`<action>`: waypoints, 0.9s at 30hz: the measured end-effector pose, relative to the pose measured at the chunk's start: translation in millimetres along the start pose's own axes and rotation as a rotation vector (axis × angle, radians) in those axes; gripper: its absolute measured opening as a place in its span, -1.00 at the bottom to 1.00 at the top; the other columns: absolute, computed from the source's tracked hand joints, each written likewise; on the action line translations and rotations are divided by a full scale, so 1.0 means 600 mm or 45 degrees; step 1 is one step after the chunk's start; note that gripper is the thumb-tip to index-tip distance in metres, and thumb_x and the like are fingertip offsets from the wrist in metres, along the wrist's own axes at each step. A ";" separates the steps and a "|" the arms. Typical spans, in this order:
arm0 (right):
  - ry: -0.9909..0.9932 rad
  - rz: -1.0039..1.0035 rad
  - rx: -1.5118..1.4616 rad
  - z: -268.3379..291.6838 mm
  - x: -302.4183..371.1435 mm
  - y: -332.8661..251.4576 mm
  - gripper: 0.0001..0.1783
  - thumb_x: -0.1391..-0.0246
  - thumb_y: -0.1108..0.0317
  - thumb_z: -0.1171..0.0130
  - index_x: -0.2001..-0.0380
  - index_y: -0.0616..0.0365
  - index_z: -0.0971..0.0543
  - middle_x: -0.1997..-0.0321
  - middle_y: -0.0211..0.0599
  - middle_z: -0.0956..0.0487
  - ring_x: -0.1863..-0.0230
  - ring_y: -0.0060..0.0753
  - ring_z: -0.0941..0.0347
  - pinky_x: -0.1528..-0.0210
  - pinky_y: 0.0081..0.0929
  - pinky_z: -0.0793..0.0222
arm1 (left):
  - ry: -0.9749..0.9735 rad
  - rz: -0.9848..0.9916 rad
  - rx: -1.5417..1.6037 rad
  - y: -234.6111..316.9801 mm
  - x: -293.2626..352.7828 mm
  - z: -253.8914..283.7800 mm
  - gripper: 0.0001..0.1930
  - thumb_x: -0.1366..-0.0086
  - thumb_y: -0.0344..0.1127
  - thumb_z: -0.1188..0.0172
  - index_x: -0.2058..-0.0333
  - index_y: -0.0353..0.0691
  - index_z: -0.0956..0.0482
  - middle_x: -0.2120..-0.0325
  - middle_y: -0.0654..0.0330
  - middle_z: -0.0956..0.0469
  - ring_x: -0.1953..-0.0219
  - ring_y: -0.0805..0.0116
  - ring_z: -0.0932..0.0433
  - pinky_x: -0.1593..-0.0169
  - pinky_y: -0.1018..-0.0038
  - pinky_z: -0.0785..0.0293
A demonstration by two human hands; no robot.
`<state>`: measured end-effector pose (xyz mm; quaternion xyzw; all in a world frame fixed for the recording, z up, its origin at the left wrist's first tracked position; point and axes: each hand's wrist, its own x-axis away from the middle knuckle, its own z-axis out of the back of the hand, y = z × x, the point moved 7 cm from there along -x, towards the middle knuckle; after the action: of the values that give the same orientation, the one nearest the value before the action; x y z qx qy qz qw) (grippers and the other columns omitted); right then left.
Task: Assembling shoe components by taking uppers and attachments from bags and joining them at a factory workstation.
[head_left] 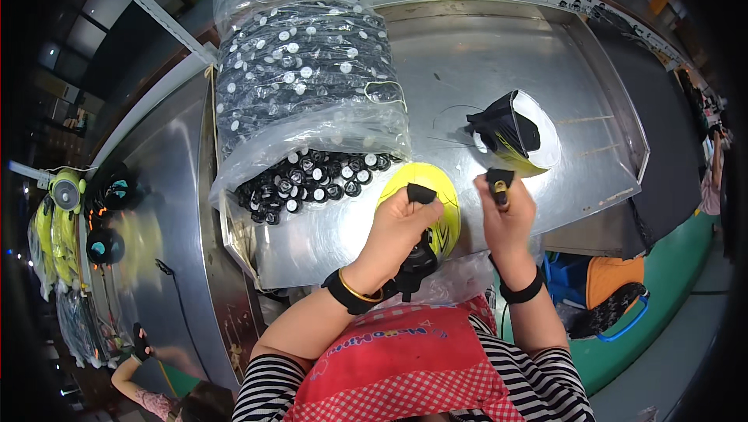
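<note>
My left hand (393,231) is closed in a pinch on a small flat black tab (421,194), just over a yellow curved piece (436,180) with black lines. Below that hand a black part (418,262) hangs at the table's near edge, partly covered by my wrist. To the right, my right hand (508,215) grips a small dark tool (499,182) with a brass-coloured round end; its kind is unclear. Beyond it rests a second curved piece (538,122) in black, white and yellow, tipped on its side.
A large clear plastic bag (304,71) of black parts with white dots lies at the left, some black round parts (304,180) spilling out. The metal table (460,56) has raised rims. A co-worker's arm (148,360) shows lower left. A blue and orange chair (600,282) stands right.
</note>
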<state>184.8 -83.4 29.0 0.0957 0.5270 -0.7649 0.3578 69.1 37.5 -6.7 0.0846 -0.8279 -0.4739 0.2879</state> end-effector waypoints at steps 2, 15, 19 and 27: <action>0.068 0.189 0.158 0.020 0.000 -0.018 -0.79 0.18 0.60 -0.31 0.40 0.17 -0.55 0.45 -0.23 -0.54 0.50 -0.18 -0.48 0.46 -0.44 -0.37 | 0.041 -0.029 -0.027 -0.004 -0.005 0.011 -0.92 -0.24 -0.43 -0.18 0.29 -0.21 -0.49 0.60 0.49 -0.42 0.61 0.77 -0.27 0.57 0.72 -0.13; -0.315 -0.669 -0.722 -0.039 0.068 0.009 -0.86 -0.01 0.56 -0.18 0.31 0.19 -0.51 0.45 -0.40 -0.58 0.44 -0.63 -0.46 0.36 -0.68 -0.35 | -0.021 -0.191 -0.095 -0.015 -0.005 -0.002 -0.91 -0.28 -0.36 -0.16 0.27 -0.22 -0.53 0.60 0.43 -0.42 0.59 0.72 -0.26 0.50 0.73 -0.14; -0.375 -0.768 -0.742 -0.045 0.074 0.009 -0.90 -0.08 0.51 -0.16 0.30 0.21 -0.50 0.40 -0.47 -0.58 0.38 -0.77 -0.41 0.34 -0.74 -0.33 | -0.004 -0.228 -0.023 -0.009 -0.001 -0.004 -0.91 -0.28 -0.37 -0.16 0.27 -0.22 -0.53 0.60 0.43 -0.41 0.57 0.71 -0.27 0.48 0.73 -0.15; -0.488 0.045 0.630 -0.032 0.048 -0.028 -0.64 0.35 0.62 -0.15 0.33 0.13 -0.52 0.40 -0.26 -0.51 0.29 -0.11 -0.42 0.25 -0.26 -0.30 | 0.000 -0.131 0.073 -0.024 -0.005 0.003 -0.95 -0.28 -0.42 -0.14 0.29 -0.22 -0.52 0.58 0.47 -0.43 0.59 0.76 -0.26 0.52 0.74 -0.13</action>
<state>148.8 -76.3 18.1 0.0432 0.2462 -0.8677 0.4297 68.8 32.1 -20.4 0.1355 -0.8356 -0.4642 0.2607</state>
